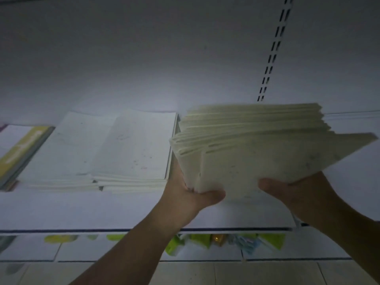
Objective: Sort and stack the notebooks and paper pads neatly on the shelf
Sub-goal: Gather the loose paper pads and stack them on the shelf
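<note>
A thick, uneven stack of cream paper pads point(257, 145) hangs tilted above the right part of the white shelf point(82, 210). My left hand point(191, 192) grips its near left corner, thumb over the front edge. My right hand point(296, 190) holds the near right edge from below, thumb on top. The top pad sticks out to the right. On the shelf to the left lie two low stacks of white pads point(131, 153) side by side, and a notebook with a yellow-green cover point(22, 149) at the far left.
The shelf's back wall point(164, 58) is white, with a slotted upright point(273, 50) at the right. A lower shelf point(226, 243) holds green and colourful packs. Pale floor tiles point(205, 272) show at the bottom.
</note>
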{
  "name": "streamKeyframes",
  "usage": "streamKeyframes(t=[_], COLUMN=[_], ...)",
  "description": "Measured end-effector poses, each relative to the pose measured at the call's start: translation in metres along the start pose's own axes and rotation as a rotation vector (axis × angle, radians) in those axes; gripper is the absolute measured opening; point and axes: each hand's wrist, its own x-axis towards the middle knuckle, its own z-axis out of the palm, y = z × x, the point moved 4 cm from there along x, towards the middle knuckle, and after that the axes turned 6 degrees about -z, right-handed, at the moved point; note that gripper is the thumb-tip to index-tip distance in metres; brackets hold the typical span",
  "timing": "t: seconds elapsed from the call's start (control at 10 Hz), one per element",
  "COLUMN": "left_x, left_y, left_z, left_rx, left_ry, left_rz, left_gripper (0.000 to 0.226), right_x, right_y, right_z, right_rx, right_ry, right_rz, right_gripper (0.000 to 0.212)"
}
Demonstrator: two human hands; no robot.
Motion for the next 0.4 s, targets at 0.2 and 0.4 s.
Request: streamKeyframes(t=[0.2,0.4], left_x=[-0.009,0.010], left_y=[0.010,-0.001], left_z=[0.008,0.004], left_rx=[-0.036,-0.098], left_ry=[-0.153,-0.088], left_rz=[-0.037,0.041], left_gripper=[0.059,0.077], right_x=[0.014,0.011], right_y=[0.000,0.026], right_z=[-0.003,0.006], right_rx=[0.171,0.115], right_ry=[-0.116,-0.034], right_rz=[0.129,0.259], right_gripper=[0.060,0.042])
